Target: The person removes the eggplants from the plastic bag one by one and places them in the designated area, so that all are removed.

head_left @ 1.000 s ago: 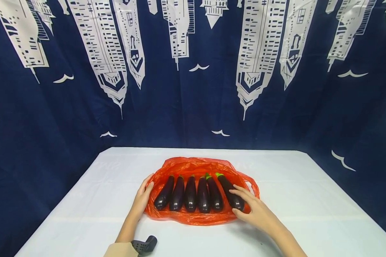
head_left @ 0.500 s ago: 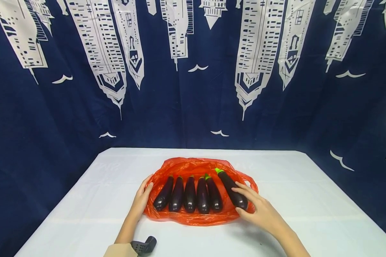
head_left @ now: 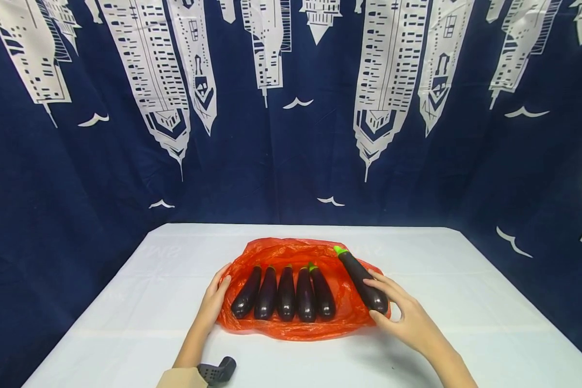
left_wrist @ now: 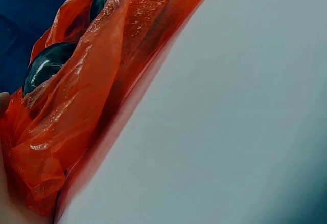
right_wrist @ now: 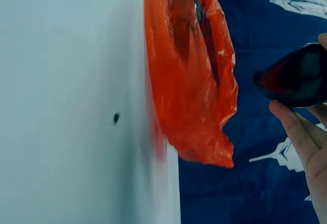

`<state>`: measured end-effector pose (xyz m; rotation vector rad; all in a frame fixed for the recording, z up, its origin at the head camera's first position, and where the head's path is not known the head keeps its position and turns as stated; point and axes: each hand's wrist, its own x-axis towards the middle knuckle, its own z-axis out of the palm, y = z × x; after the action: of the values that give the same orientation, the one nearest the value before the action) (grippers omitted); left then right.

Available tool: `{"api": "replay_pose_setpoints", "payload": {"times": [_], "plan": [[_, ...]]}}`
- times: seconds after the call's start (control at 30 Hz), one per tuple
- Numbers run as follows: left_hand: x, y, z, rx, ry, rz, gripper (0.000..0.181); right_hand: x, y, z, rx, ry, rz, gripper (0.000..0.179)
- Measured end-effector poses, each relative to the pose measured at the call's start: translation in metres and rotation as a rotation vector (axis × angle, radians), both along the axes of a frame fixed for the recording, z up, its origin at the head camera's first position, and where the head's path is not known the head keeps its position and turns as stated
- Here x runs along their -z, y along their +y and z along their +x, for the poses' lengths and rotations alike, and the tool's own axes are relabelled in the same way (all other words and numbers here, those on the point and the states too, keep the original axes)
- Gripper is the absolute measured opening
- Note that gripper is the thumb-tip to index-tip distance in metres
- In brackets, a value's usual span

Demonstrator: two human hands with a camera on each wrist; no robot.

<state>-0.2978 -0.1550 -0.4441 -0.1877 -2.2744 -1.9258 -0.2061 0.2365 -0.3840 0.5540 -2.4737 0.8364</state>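
Note:
An orange-red plastic bag (head_left: pixel 310 333) lies spread open on the table, with several dark purple eggplants (head_left: pixel 286 296) side by side in it, green stem ends pointing away. My left hand (head_left: pixel 217 293) holds the bag's left side, thumb over the rim; bunched plastic (left_wrist: pixel 38 162) shows beside it in the left wrist view. Between thumb and fingers, my right hand (head_left: pixel 409 320) grips one eggplant (head_left: pixel 361 277) near its round end, above the bag's right side. In the right wrist view that eggplant (right_wrist: pixel 301 78) is raised clear of the bag (right_wrist: pixel 189 96).
A white table (head_left: pixel 126 323) carries the bag. Behind it hangs a dark blue cloth (head_left: pixel 271 161) printed with white buildings and birds. A black device (head_left: pixel 218 371) is strapped on the left wrist. One small dark speck (right_wrist: pixel 116 117) marks the tabletop.
My right hand has lifted the rightmost eggplant from the row and carried it up and to the right. The left hand has stayed at the bag's left side.

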Motion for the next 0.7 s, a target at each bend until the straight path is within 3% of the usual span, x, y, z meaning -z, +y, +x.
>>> {"api": "replay_pose_setpoints", "payload": {"times": [0.3, 0.5, 0.7], "plan": [[0.004, 0.000, 0.001, -0.020, 0.084, -0.048, 0.051, 0.007, 0.015, -0.005, 0.030, -0.010, -0.038, 0.058], [0.005, 0.000, -0.002, -0.003, -0.004, -0.008, 0.049, 0.015, 0.025, -0.011, 0.056, -0.011, -0.043, 0.058], [0.002, 0.000, -0.001, 0.013, -0.020, 0.008, 0.048, 0.021, 0.032, -0.017, 0.050, -0.006, -0.072, 0.057]]}}
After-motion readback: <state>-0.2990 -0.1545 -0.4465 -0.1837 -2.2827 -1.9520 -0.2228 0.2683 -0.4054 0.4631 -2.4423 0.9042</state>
